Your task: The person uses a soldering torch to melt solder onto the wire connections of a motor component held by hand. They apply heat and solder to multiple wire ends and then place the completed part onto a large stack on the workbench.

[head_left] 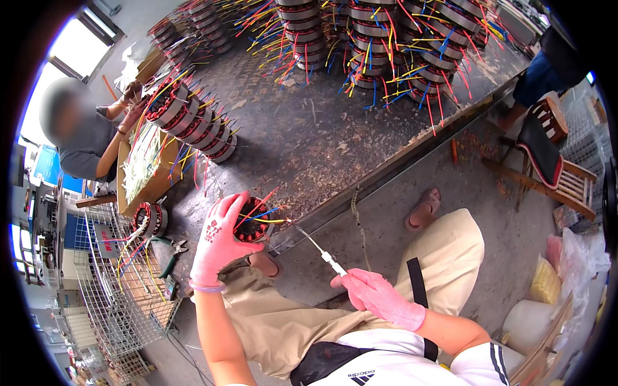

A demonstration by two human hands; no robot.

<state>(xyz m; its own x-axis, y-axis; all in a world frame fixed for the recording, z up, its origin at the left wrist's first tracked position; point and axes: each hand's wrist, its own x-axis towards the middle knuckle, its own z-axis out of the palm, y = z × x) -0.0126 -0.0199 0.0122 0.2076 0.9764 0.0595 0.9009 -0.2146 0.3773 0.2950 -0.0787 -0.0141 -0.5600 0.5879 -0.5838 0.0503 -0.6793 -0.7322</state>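
In a pink glove, my left hand [214,243] is wrapped around a motor stator [256,229] at the table's near edge. The stator's open end faces me, with dark red windings inside. Red, blue and yellow lead wires [269,217] stick out of it to the right. My right hand [381,300], gloved the same way, grips the white handle of a thin metal-shafted tool [331,262]. The shaft points up-left, and its tip is close to the wire ends; whether they touch I cannot tell.
Stacked stators [370,48] with loose leads stand at the table's [302,128] back; another leaning stack [193,122] is left. A box of pale strips [143,170], single stator [150,220] and pliers [171,256] are nearer. A co-worker [84,138] sits far left. Right: wooden chair [547,157].
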